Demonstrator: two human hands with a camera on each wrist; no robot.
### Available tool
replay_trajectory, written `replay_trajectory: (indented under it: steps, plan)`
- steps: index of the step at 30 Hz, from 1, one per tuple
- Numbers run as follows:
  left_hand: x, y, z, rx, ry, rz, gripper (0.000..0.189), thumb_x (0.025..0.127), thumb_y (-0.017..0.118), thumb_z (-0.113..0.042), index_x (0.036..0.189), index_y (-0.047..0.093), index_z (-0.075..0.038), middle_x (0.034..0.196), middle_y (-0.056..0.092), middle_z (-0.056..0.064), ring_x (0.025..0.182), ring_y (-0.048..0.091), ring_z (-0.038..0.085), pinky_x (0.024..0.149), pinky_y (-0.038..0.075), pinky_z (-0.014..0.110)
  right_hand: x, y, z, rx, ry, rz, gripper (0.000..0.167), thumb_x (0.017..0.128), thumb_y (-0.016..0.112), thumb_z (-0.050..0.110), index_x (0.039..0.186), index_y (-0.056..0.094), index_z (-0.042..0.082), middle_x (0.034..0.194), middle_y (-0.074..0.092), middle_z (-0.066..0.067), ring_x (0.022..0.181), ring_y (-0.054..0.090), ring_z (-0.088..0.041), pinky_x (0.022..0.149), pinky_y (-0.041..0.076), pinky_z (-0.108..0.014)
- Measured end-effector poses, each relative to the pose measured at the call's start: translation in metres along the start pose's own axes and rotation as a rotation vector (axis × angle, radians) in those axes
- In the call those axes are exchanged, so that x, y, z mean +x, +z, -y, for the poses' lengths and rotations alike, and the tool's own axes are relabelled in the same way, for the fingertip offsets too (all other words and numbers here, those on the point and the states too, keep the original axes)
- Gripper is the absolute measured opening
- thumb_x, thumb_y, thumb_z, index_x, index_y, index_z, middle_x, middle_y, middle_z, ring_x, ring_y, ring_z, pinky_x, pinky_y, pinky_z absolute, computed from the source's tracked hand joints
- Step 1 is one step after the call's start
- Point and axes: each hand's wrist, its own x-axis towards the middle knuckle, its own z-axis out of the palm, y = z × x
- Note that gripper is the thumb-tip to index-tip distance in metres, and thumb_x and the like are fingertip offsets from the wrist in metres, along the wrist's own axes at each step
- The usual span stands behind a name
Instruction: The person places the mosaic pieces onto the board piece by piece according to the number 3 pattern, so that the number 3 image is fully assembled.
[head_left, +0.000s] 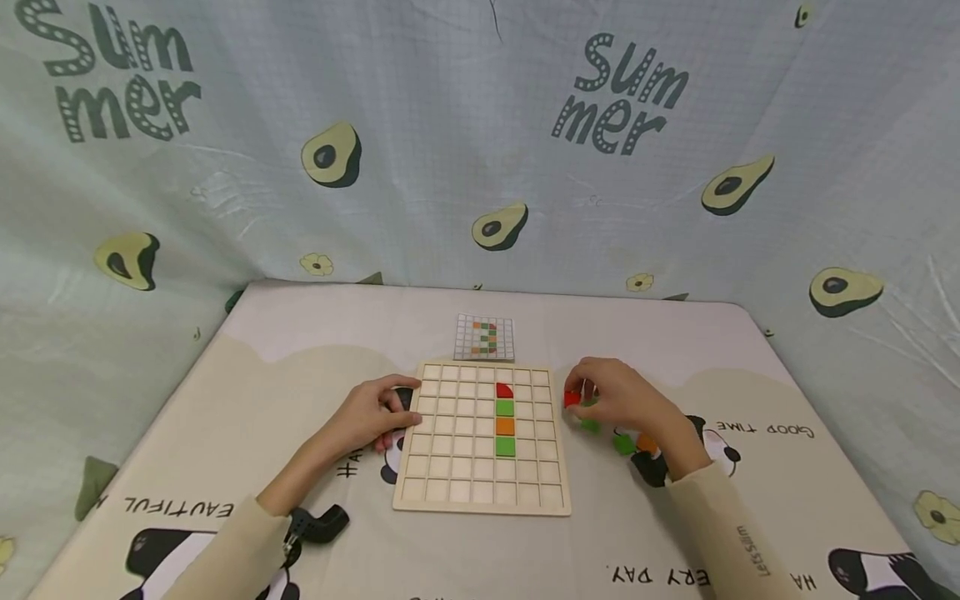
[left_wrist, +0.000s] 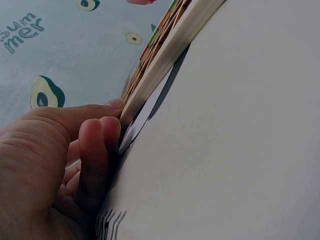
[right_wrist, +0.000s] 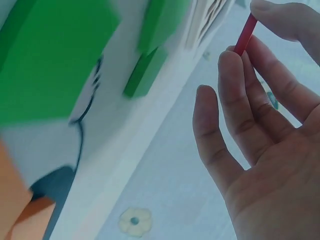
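A square wooden grid board (head_left: 461,468) lies flat, with a column of coloured tiles set in its cells: a red quarter-round piece (head_left: 505,390), a green tile (head_left: 505,407), an orange tile (head_left: 506,426) and another green tile (head_left: 506,447). At the board's left edge, my left hand (head_left: 369,412) holds the rim with thumb and index finger; its other fingers (left_wrist: 92,145) are curled beside it. My right hand (head_left: 617,396), just right of the board, pinches a thin red tile (right_wrist: 245,35) between thumb and fingertips. Below that hand sits a green tile (head_left: 590,425).
Behind the board lies a pattern card (head_left: 484,337) printed with coloured squares. Loose pieces lie under the right wrist, among them a green tile (head_left: 623,443) and an orange tile (head_left: 646,444). A printed cloth covers the table (head_left: 315,325), and an avocado-patterned curtain (head_left: 420,208) hangs behind.
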Motion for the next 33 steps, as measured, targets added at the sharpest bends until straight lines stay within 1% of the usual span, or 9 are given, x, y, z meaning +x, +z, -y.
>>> replay_trajectory:
  steps: [6, 11, 19, 23, 29, 33]
  plan:
    - [0.0, 0.0, 0.001, -0.009, -0.001, -0.002, 0.06, 0.089, 0.083, -0.019, 0.142, 0.059, -0.009, 0.069, 0.064, 0.002, 0.043, 0.057, 0.014, 0.041, 0.052, 0.032, 0.004, 0.006, 0.023, -0.046, -0.063, 0.006, 0.014, 0.084, 0.082, 0.017, 0.095, 0.074, 0.017, 0.089, 0.064, 0.009, 0.078, 0.059, -0.01, 0.069, 0.051, -0.023]
    - [0.0, -0.001, -0.001, -0.009, 0.001, -0.004, 0.059, 0.089, 0.083, -0.018, 0.142, 0.059, -0.008, 0.069, 0.063, 0.002, 0.043, 0.057, 0.014, 0.041, 0.052, 0.033, 0.007, 0.011, 0.037, -0.089, -0.07, 0.012, 0.014, 0.083, 0.084, 0.02, 0.093, 0.073, 0.019, 0.089, 0.062, 0.011, 0.078, 0.058, -0.01, 0.069, 0.049, -0.022]
    - [0.0, -0.001, -0.003, -0.008, -0.005, 0.0, 0.059, 0.089, 0.082, -0.017, 0.142, 0.059, -0.008, 0.069, 0.063, 0.002, 0.042, 0.057, 0.013, 0.041, 0.053, 0.033, 0.007, 0.014, 0.056, -0.114, -0.112, 0.024, 0.017, 0.085, 0.085, 0.025, 0.096, 0.074, 0.021, 0.094, 0.063, 0.012, 0.079, 0.059, -0.008, 0.069, 0.049, -0.021]
    - [0.0, 0.0, -0.003, -0.011, -0.005, -0.001, 0.059, 0.089, 0.082, -0.017, 0.142, 0.059, -0.008, 0.069, 0.063, 0.002, 0.042, 0.056, 0.013, 0.041, 0.052, 0.032, 0.007, 0.016, 0.064, -0.115, -0.121, 0.029, 0.016, 0.085, 0.084, 0.027, 0.096, 0.074, 0.022, 0.094, 0.063, 0.013, 0.08, 0.059, -0.008, 0.07, 0.05, -0.02]
    - [0.0, 0.0, -0.003, -0.009, -0.006, 0.0, 0.059, 0.089, 0.082, -0.017, 0.143, 0.059, -0.008, 0.069, 0.063, 0.002, 0.042, 0.056, 0.013, 0.04, 0.052, 0.032, 0.008, 0.022, 0.075, -0.094, -0.149, 0.074, 0.015, 0.086, 0.08, 0.025, 0.1, 0.075, 0.022, 0.098, 0.065, 0.011, 0.079, 0.058, -0.007, 0.069, 0.048, -0.021]
    - [0.0, -0.001, -0.004, -0.005, -0.006, 0.0, 0.059, 0.09, 0.082, -0.018, 0.143, 0.058, -0.008, 0.07, 0.063, 0.002, 0.043, 0.056, 0.014, 0.04, 0.052, 0.032, 0.009, 0.027, 0.083, -0.098, -0.17, 0.075, 0.014, 0.087, 0.08, 0.026, 0.099, 0.075, 0.021, 0.097, 0.065, 0.011, 0.077, 0.057, -0.004, 0.068, 0.048, -0.019]
